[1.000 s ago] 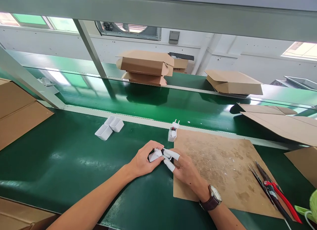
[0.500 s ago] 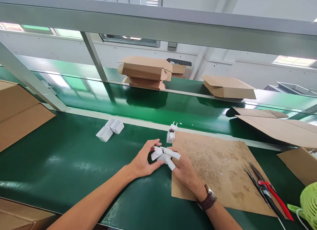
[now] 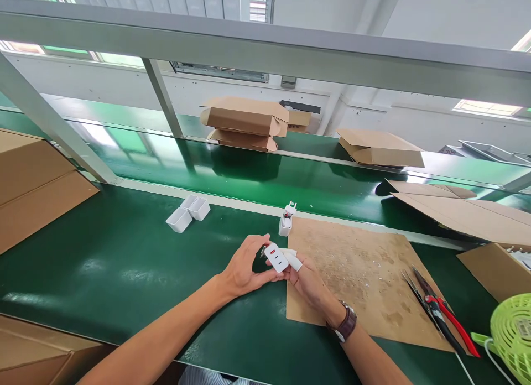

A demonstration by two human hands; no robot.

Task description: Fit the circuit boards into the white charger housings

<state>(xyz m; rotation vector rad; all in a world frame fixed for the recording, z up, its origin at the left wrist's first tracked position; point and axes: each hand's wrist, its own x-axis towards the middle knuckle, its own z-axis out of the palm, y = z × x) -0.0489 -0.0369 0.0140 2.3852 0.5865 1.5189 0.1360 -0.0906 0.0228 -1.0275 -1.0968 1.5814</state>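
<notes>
Between both hands is a white USB charger (image 3: 276,258), its face with a red port and two dark ports turned toward me. My left hand (image 3: 244,266) grips its left side with thumb and fingertips. My right hand (image 3: 307,274), wearing white finger covers and a watch at the wrist, holds it from the right and behind. Just beyond them stands an opened charger (image 3: 286,222) with its two-pin plug tipped up and inner parts showing. Several white charger housings (image 3: 180,219) sit together on the green bench, further left.
A stained cardboard sheet (image 3: 352,274) lies on the right, with red-handled pliers (image 3: 446,318) and tweezers (image 3: 418,294) on it. A green fan (image 3: 512,335) stands at the right edge. Cardboard boxes (image 3: 244,119) rest behind; another box (image 3: 37,180) is at left.
The charger in my hands has been turned, so its port face now shows. My right fingers have moved behind it. The view has shifted slightly.
</notes>
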